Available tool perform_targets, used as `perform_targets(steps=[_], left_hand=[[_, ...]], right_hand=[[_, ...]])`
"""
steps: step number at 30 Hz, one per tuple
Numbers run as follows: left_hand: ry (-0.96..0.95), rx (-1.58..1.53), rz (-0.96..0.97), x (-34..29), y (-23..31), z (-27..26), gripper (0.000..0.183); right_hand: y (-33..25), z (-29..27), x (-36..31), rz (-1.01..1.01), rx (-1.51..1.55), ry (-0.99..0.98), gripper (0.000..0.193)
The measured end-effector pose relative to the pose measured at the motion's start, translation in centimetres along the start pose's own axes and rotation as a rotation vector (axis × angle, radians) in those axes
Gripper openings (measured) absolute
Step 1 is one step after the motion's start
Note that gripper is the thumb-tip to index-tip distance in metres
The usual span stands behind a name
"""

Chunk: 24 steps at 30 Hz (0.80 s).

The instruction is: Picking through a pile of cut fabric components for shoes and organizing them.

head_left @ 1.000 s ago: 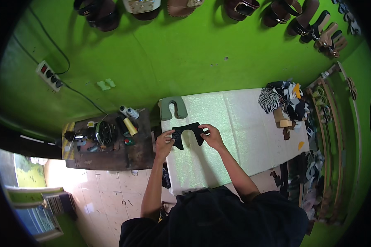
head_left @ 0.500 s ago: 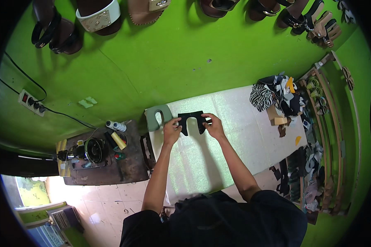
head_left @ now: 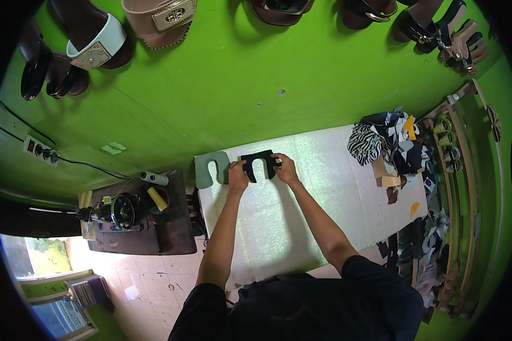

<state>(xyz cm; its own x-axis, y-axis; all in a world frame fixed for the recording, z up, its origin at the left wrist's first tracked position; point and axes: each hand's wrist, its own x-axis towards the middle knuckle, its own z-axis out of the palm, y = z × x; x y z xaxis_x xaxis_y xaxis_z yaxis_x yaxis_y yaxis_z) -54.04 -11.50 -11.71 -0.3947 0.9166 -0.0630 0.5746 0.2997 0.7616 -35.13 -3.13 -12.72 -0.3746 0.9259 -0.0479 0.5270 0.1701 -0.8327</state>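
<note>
A black U-shaped piece is stretched between my two hands over the white table. Its curved band faces the wall and its two legs point toward me. My left hand pinches its left side, and my right hand grips the right side. Just left of it lies a grey-green piece of similar U shape, at the table's far left corner and close to my left fingers. I cannot tell whether the black piece touches the tabletop.
The white table stands against a green wall. Fabric and leather scraps, some zebra-striped, pile up at its far right. A dark sewing table with a sewing machine and thread spools is at left. Wooden racks line the right; sandals hang above.
The whole view has shifted a little. The black piece has turned slightly and its legs curve inward more. Both hands still hold its sides.
</note>
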Motion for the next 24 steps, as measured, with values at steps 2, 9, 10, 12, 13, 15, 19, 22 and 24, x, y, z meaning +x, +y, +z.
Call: perform_targets(steps=[2,9,10,12,13,15,19,22,24], left_hand=[[0.04,0.039,-0.003,0.2,-1.5,0.4,0.043],[0.07,0.297,0.039,-3.4,-2.0,3.3,0.04],[0.066,0.296,0.037,-4.2,-1.9,3.5,0.04],[-0.01,0.4,0.078,-6.0,-1.8,3.9,0.045],[-0.09,0.435,0.049,-6.9,-1.8,4.2,0.052],[-0.157,0.489,0.029,-8.0,-1.8,4.7,0.056],[-0.258,0.572,-0.006,-7.9,-1.8,4.7,0.065],[-0.284,0.569,-0.037,-6.9,-1.6,4.4,0.069],[-0.29,0.549,-0.054,-6.0,-1.3,4.3,0.07]], right_hand=[[0.5,1.7,0.5,0.01,0.032,-0.032,0.051],[-0.9,2.6,-2.3,-0.132,-0.227,-0.017,0.051],[-0.7,2.6,-2.8,-0.127,-0.227,-0.019,0.051],[-0.2,2.6,-4.3,-0.309,-0.376,0.032,0.043],[0.1,2.9,-4.9,-0.303,-0.376,0.03,0.043],[0.7,3.5,-6.1,-0.293,-0.533,-0.038,0.044],[1.1,4.4,-6.3,-0.278,-0.641,-0.072,0.061],[0.9,4.7,-5.6,-0.241,-0.641,-0.143,0.065],[0.9,4.9,-5.1,-0.243,-0.65,-0.125,0.063]])
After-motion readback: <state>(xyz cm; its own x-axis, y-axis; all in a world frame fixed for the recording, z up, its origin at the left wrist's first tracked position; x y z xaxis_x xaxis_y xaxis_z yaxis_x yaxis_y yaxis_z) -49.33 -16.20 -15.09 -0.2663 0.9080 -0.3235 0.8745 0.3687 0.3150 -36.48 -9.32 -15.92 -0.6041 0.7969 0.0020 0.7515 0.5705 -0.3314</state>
